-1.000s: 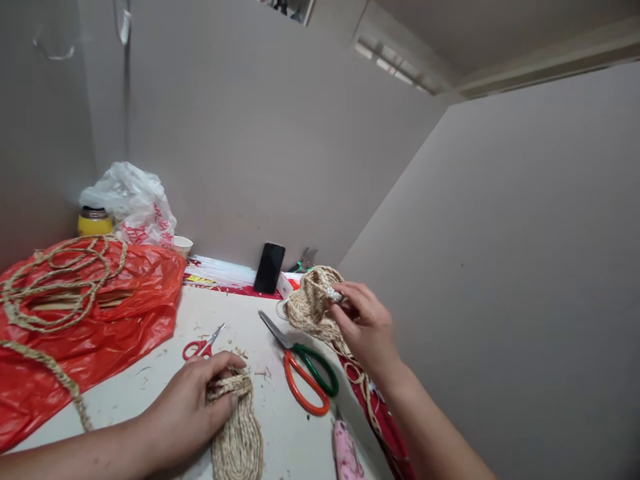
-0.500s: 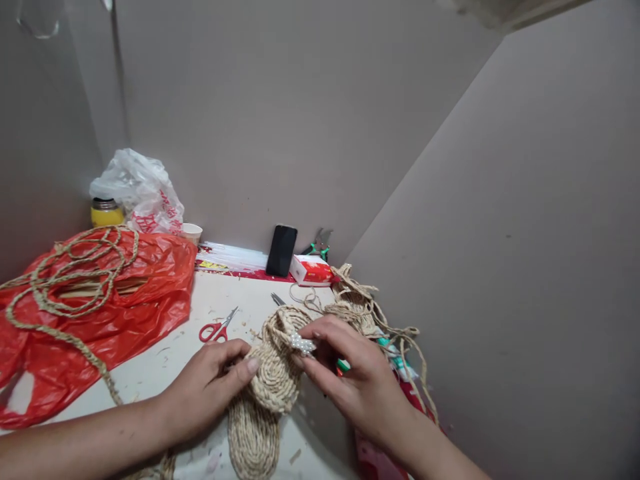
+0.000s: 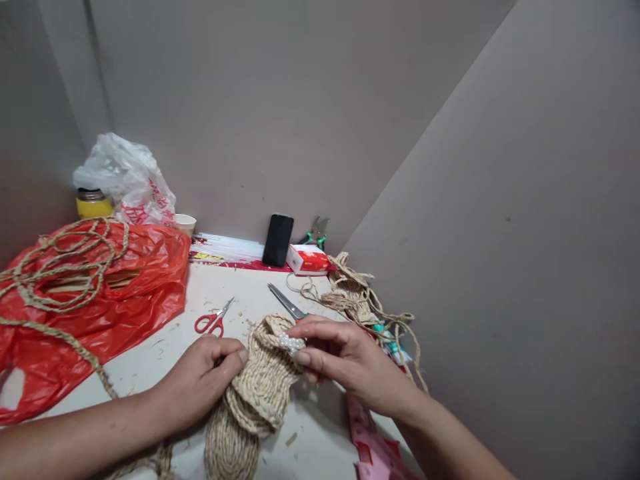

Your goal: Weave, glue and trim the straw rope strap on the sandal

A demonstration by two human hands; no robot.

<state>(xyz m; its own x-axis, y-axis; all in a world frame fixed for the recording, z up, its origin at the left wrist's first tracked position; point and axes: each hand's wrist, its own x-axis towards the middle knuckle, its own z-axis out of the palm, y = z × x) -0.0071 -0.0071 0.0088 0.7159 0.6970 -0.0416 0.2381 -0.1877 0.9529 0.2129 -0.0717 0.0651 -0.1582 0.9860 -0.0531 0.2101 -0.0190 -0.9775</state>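
Below me, a woven straw slipper (image 3: 267,390) is held off the white table, with a second rounded straw sole (image 3: 231,447) under its near end. My left hand (image 3: 203,373) pinches the slipper's left edge between thumb and fingers. At the far right side of the slipper, my right hand (image 3: 345,353) grips a small white pearl-bead ornament (image 3: 291,343) between thumb and forefinger, close against the straw. Just beyond the slipper lie red-handled scissors (image 3: 216,320) and a larger pair of scissors (image 3: 286,301), whose handles are partly hidden by my right hand.
A red plastic bag (image 3: 155,267) with coiled braided straw rope (image 3: 70,267) covers the left side. At the back stand a phone (image 3: 278,240), a red-white box (image 3: 307,260) and clear sticks (image 3: 230,247). Tangled straw cord (image 3: 373,300) lies right, a pink plastic tool (image 3: 373,440) near the front.
The slipper has turned and come lower and nearer, both hands keeping their hold. My right hand has shifted slightly left with the bead ornament. More of the larger scissors and pink tool shows.
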